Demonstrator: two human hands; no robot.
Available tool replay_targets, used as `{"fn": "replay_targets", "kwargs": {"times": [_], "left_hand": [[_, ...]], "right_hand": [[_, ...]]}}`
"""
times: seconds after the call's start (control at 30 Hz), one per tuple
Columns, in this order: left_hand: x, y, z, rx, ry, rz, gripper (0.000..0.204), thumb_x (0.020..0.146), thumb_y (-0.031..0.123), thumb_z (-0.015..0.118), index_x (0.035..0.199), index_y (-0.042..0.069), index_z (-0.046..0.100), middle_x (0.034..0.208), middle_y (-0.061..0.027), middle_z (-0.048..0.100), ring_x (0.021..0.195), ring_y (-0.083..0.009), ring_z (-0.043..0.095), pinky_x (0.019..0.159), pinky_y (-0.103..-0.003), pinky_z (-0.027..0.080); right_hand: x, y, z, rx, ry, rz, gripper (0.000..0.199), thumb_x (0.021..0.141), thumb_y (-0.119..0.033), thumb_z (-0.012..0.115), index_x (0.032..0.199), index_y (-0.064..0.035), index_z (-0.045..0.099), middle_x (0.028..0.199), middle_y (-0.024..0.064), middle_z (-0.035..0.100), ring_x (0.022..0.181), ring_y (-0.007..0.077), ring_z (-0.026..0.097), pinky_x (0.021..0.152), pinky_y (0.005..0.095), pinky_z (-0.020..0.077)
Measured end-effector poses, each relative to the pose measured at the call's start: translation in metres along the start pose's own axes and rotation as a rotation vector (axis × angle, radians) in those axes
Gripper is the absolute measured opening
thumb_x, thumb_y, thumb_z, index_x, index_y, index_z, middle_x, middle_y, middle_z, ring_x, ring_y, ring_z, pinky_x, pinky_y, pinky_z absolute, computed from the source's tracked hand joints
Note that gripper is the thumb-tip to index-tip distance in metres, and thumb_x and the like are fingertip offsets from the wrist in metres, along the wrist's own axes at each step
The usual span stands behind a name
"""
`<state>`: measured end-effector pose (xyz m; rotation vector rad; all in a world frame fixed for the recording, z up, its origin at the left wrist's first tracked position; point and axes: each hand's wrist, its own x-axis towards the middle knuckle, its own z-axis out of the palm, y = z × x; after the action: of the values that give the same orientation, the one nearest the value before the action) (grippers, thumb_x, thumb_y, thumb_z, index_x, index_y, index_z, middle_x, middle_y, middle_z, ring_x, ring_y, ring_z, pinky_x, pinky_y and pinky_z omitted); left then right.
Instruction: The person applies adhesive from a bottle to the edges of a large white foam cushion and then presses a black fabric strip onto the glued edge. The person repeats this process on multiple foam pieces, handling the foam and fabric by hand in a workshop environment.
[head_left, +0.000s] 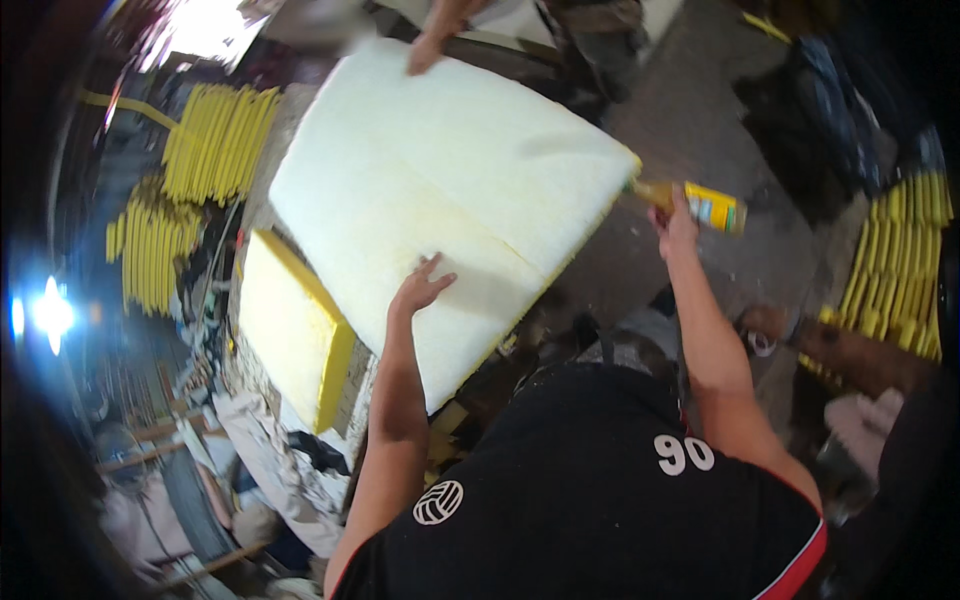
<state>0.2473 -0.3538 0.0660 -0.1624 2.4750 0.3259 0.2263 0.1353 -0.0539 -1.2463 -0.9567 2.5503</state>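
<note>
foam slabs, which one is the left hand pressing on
The big white foam slab, lying flat in the middle; the left hand rests on its near edge. The smaller yellow-edged slab lies to its left, untouched.

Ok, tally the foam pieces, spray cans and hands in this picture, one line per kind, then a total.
Foam pieces: 2 – the big white foam slab and the yellow foam block
Spray cans: 1 – the yellow can, in the right hand
Hands: 3 – right hand, left hand on the slab, another person's hand
Total: 6
</note>
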Motion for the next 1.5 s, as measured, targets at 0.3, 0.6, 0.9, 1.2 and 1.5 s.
{"fn": "replay_targets", "kwargs": {"times": [0.3, 0.6, 0.9, 1.2, 1.5], "left_hand": [[0.002, -0.019, 0.019, -0.014, 0.067, 0.007, 0.085, 0.083, 0.063, 0.061, 0.152, 0.022, 0.033, 0.158, -0.0216, 0.022, 0.143, -0.0407, 0.028, 0.116, -0.045, 0.029], [-0.017, -0.015, 0.040, -0.024, 0.271, 0.031, 0.082, 0.084, 0.056, 0.063, 0.151, 0.018, 0.034, 0.157, -0.0238, 0.024, 0.140, -0.0477, 0.029, 0.113, -0.048, 0.033], [-0.095, 0.038, 0.086, -0.397, 0.562, 0.269, 0.059, 0.091, 0.036, 0.064, 0.140, 0.008, 0.048, 0.141, -0.0214, 0.050, 0.135, -0.0420, 0.042, 0.109, -0.045, 0.038], [-0.067, 0.051, 0.263, -0.742, -0.447, 0.441, 0.060, 0.094, 0.045, 0.060, 0.132, -0.001, 0.055, 0.122, -0.0206, 0.065, 0.114, -0.0346, 0.063, 0.097, -0.039, 0.048], [-0.023, 0.067, 0.282, -0.266, -0.570, 0.416, 0.067, 0.091, 0.054, 0.059, 0.131, 0.000, 0.057, 0.127, -0.0242, 0.061, 0.120, -0.0341, 0.059, 0.101, -0.039, 0.045]], "right_hand": [[-0.094, 0.031, -0.031, -0.078, -0.097, 0.101, 0.033, 0.088, -0.018, 0.070, 0.117, -0.0105, 0.055, 0.107, 0.0050, 0.064, 0.094, 0.0177, 0.063, 0.078, 0.0340, 0.0544], [-0.040, -0.095, -0.058, -0.924, -0.089, -0.602, 0.050, 0.082, -0.011, 0.068, 0.127, 0.0002, 0.052, 0.110, 0.0135, 0.066, 0.100, 0.0267, 0.065, 0.088, 0.0381, 0.0497], [-0.064, -0.011, -0.308, -1.655, 0.099, 0.003, 0.061, 0.079, -0.044, 0.070, 0.112, 0.0072, 0.063, 0.104, 0.0245, 0.068, 0.099, 0.0415, 0.067, 0.079, 0.0415, 0.0530], [-0.144, 0.014, -0.377, -1.796, 0.268, 0.376, 0.075, 0.078, -0.058, 0.067, 0.115, 0.0076, 0.063, 0.106, 0.0247, 0.068, 0.101, 0.0413, 0.066, 0.081, 0.0423, 0.0525], [-0.146, -0.039, -0.299, -1.511, 0.355, 0.010, 0.084, 0.070, -0.061, 0.074, 0.121, 0.0057, 0.060, 0.120, 0.0259, 0.064, 0.114, 0.0387, 0.061, 0.094, 0.0447, 0.0482]]}}
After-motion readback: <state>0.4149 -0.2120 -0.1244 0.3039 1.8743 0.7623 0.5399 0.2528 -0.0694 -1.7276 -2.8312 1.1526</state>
